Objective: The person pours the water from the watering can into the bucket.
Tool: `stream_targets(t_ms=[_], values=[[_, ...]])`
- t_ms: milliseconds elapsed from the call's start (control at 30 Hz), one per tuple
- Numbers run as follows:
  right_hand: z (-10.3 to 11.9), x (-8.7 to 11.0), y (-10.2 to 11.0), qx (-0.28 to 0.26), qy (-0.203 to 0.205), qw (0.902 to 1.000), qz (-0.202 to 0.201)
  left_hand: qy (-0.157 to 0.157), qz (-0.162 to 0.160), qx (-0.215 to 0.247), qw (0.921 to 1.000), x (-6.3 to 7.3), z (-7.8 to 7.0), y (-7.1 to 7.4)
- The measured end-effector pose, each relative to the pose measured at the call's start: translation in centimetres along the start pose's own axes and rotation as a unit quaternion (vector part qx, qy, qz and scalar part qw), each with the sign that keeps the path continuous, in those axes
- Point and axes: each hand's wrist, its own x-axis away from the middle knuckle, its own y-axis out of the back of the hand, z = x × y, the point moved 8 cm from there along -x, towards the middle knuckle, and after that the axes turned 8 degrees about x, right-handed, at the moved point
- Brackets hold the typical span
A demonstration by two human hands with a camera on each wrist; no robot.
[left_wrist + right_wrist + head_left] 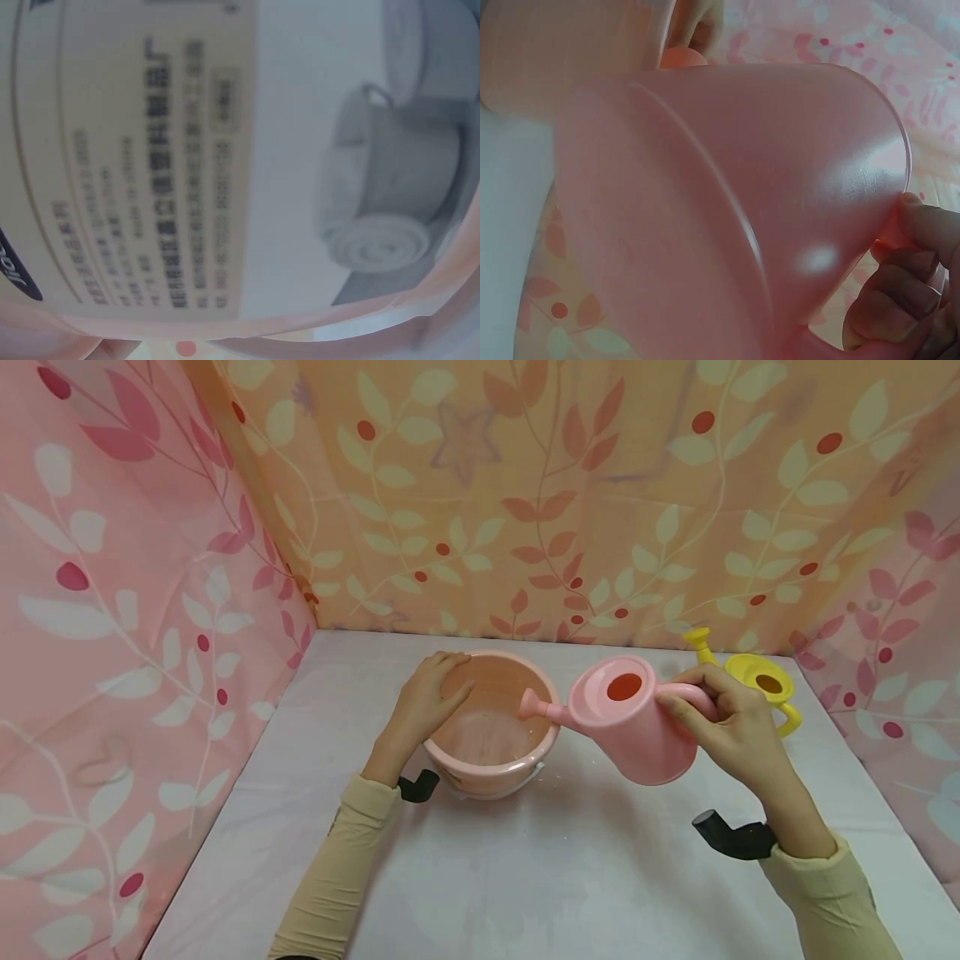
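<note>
A pink plastic bucket stands on the table, its mouth facing up. My left hand holds its left rim, the thumb reaching over the inside. In the left wrist view a printed label on the bucket fills most of the picture. My right hand grips the handle of a pink watering can, thumb on top. The can tilts left, its spout head over the bucket's right rim. Seen from the right wrist, the can's smooth body hides much of the bucket's wall.
Behind my right hand a yellow watering can stands near the back right, partly hidden. Floral cloth hangs along the back and both sides. Small drops lie on the pale table beside the bucket.
</note>
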Motion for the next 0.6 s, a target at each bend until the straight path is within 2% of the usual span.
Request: stream_targets(t_ms=[600], values=[[-0.02,-0.07,0.02,-0.003,-0.003,1.0000,0.003,0.002,0.004,-0.009,0.9999,-0.01,-0.07,-0.06]])
